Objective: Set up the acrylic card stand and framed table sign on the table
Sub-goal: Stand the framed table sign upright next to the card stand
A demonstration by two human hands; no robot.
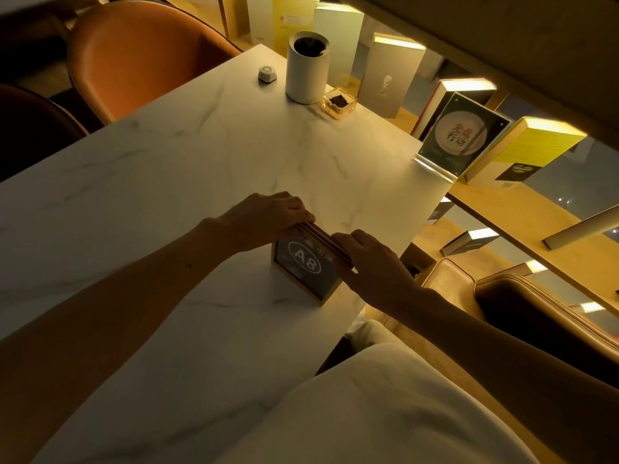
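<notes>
White fabric (385, 413) lowest in view, bare forearms reaching up from either side of it. Both hands on the framed table sign (306, 264): left hand (268, 217) curled over the far left end of its top edge, right hand (371, 262) pressed along the near right end, fingers closed onto the frame from both ends. Standing upright on the tabletop (167, 182) near its right edge, gold-coloured frame around a dark panel, white oval with "A8" on the face turned toward the camera (smaller print beside it too blurred to read).

Well apart from it, at the far right corner of the tabletop, the acrylic card stand (464, 137): clear upright panel on a clear base, dark card inside with a pale round plate graphic and red and black Chinese characters.

White marble-look surface with faint grey veins, lit warm yellow. At the far end, a white cylindrical bin (306, 72) with a dark liner, a small white call button (267, 74) to its left, a clear amber ashtray (339, 102) just beside it on the right, holding dark bits. Orange leather chair (140, 58) beyond the left edge, tan leather seat (536, 303) at right. Wooden shelf (522, 209) along the right with upright books (392, 73).
</notes>
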